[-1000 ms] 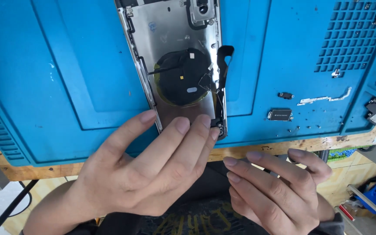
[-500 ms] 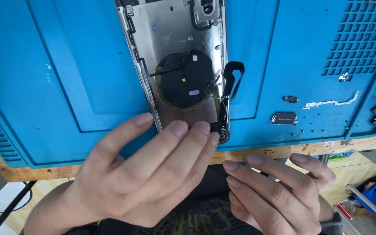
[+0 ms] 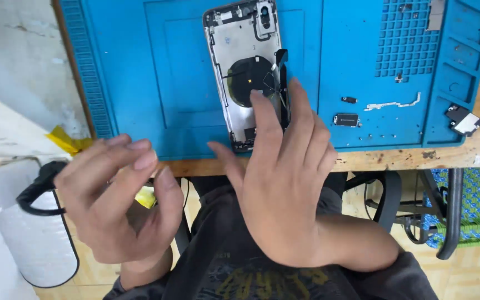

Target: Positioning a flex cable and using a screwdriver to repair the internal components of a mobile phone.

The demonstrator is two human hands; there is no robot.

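An opened phone rear housing (image 3: 240, 61), silver with a round black coil in its middle, lies on a blue work mat (image 3: 156, 66). A black flex strip (image 3: 282, 61) stands up along its right edge. My right hand (image 3: 284, 183) reaches over the table edge with spread fingers, and its fingertips rest on the housing's lower right part and on the strip. My left hand (image 3: 118, 205) hovers off the table to the left with its fingers loosely curled toward the thumb. A yellow scrap (image 3: 146, 197) shows inside that curl; I cannot tell whether it is held.
Small parts lie on the mat's right side: a connector piece (image 3: 346, 119), a thin metal bracket (image 3: 393, 104) and a dark module (image 3: 465, 119). A white cylinder with a black hose (image 3: 34, 233) stands at lower left. A chair base (image 3: 412, 205) is under the wooden table edge (image 3: 418, 158).
My left hand left the housing's bottom edge and drew back left, off the table. My right hand rose from below the table edge onto the housing. The view shifted back and left.
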